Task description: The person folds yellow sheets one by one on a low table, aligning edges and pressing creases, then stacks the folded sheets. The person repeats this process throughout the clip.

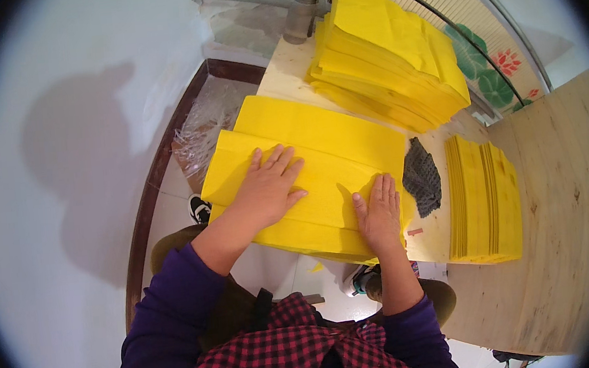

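In front of me lies a stack of yellow fabric-like sheets [332,130], its top piece folded in bands across. My left hand [269,186] rests flat on the left part of the top piece, fingers spread. Toward the right edge, my right hand [380,213] lies on the same piece with its fingers stretched out and the thumb apart. Neither hand grips anything. The lower layers are mostly hidden under the top piece.
A tall pile of yellow sheets [387,43] stands at the back, beside a clear bottle [301,16]. To the right are a dark grey cloth [421,176] and folded yellow bundles [483,199] against a wooden board [558,231]. Clear plastic [209,125] lies by the left wall.
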### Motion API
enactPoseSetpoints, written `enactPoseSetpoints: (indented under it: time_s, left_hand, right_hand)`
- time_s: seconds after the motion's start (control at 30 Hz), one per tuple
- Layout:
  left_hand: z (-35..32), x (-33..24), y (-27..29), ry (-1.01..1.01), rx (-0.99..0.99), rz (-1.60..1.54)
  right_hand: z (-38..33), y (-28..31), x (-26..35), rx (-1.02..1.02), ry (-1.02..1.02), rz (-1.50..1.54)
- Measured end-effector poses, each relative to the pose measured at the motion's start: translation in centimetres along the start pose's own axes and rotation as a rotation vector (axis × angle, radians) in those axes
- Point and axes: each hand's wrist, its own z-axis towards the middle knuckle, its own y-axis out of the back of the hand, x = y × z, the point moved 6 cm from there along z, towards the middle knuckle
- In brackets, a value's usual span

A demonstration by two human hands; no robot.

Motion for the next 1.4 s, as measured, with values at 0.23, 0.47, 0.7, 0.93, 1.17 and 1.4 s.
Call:
enactPoseSetpoints:
  time_s: [0.23,0.47,0.7,0.93,1.17,1.4]
  left_hand:
    - [0.8,-1.4,2.2,0.111,0.077,-0.051]
    - [5.2,-5.3,2.3,0.171,0.110,-0.029]
    - [2.9,-1.4,-0.5,0.302,0.042,0.068]
    - [1.5,2.8,0.4,0.442,-0.004,0.075]
    - [1.7,2.6,0.0,0.452,-0.010,0.143]
    - [1.5,2.9,0.1,0.444,0.001,0.187]
  right_hand:
    - [-0.2,-0.2,-0.3,-0.011,-0.025,-0.041]
    - [-0.2,0.1,0.0,-0.010,-0.030,-0.054]
    - [-0.3,-0.2,-0.4,-0.039,-0.022,-0.053]
    - [-0.4,0.3,-0.3,0.004,-0.043,0.000]
    - [1.7,1.4,8.7,-0.012,0.275,0.141]
    - [2.4,-1.8,8.9,0.052,0.173,0.064]
